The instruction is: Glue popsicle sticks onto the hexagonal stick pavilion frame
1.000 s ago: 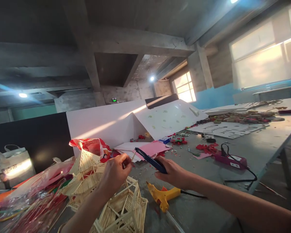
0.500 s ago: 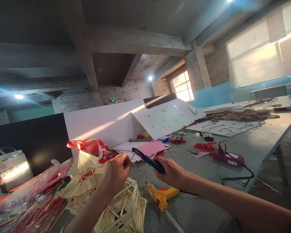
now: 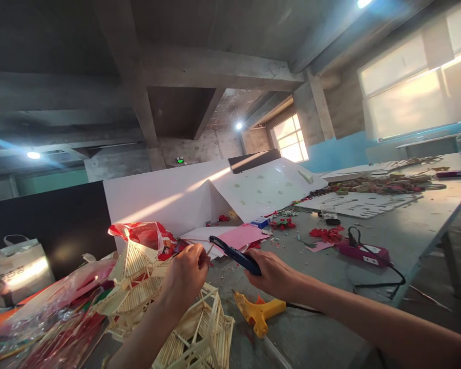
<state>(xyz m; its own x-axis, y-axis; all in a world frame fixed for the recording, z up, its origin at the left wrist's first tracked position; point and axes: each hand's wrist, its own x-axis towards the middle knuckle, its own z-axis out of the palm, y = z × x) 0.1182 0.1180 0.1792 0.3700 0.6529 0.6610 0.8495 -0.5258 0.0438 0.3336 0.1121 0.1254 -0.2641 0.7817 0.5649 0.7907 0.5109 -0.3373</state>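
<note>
My left hand [image 3: 190,271] is closed in a pinch on a thin wooden stick [image 3: 210,248] that points up from the fingertips. Wrapped in my right hand [image 3: 271,271] is a dark blue pair of pliers or cutters [image 3: 236,255], its jaws beside the top of the stick. Whether the jaws touch the stick I cannot tell. Below my left arm stands a model building made of pale sticks [image 3: 138,266], partly covered by the arm. Another stick-built frame [image 3: 200,333] lies nearer to me. On the table under my right hand rests a yellow glue gun [image 3: 259,310] with a clear glue stick in its back.
Pink paper [image 3: 246,234] and white sheets lie past my hands. A purple power strip [image 3: 363,252] with a black cord sits at the right. Plastic-wrapped red sticks [image 3: 57,333] cover the left side, near a white bag [image 3: 21,266]. White boards lean at the back.
The view has shifted slightly. Both hands keep nearly the same place, with the cutters' jaws still by the stick's tip.
</note>
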